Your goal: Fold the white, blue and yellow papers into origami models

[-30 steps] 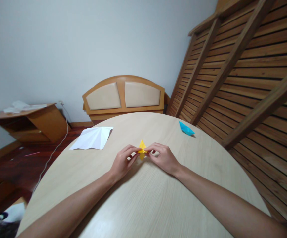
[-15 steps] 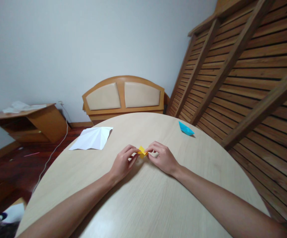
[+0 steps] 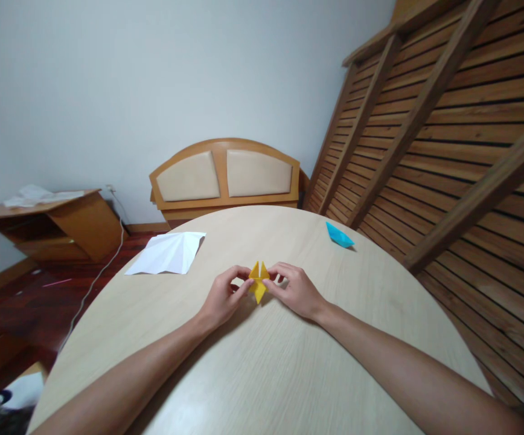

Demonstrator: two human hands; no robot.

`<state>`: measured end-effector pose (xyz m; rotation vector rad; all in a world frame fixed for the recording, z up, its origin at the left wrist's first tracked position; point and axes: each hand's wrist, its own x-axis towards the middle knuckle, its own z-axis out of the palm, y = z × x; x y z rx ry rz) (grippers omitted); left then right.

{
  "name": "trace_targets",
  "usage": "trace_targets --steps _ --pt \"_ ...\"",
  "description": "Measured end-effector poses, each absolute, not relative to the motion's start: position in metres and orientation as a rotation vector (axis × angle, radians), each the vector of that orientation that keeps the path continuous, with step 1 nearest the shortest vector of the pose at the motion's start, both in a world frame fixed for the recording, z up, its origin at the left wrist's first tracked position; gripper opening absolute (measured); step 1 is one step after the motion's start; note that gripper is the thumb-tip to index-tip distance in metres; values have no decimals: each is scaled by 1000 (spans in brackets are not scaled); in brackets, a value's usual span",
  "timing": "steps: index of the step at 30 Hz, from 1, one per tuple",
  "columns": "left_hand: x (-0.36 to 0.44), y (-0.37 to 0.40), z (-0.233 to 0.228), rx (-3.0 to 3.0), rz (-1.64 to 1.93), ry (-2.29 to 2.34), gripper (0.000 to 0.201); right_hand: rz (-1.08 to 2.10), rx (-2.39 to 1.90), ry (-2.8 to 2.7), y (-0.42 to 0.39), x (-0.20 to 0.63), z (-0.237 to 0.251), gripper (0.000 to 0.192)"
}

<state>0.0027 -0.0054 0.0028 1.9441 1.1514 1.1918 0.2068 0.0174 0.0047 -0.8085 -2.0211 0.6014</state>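
A small folded yellow paper [image 3: 258,290] is held just above the round table [image 3: 289,374], between both hands. Two pointed flaps stand up at its top with a narrow slit between them, and one point faces down toward me. My left hand [image 3: 226,296] pinches its left side, thumb in front and fingers behind. On the right side, my right hand [image 3: 299,293] grips it the same way. Fingertips behind the paper are partly hidden.
A creased white paper sheet [image 3: 166,254] lies at the table's left edge. A folded blue paper boat [image 3: 340,235] rests at the far right. Beyond the table stand a headboard [image 3: 223,175], a low wooden cabinet [image 3: 76,226] and leaning wooden slats [image 3: 425,151].
The yellow paper has tilted up and flattened, so its face with two upper points and a lower point now shows. Both thumbs have come round to its front.
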Motion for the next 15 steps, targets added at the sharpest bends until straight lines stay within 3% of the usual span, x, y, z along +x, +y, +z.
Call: trace_targets --steps 15 --pt "4 -8 8 2054 1179 1164 22 665 -776 -1979 17 208 6 7"
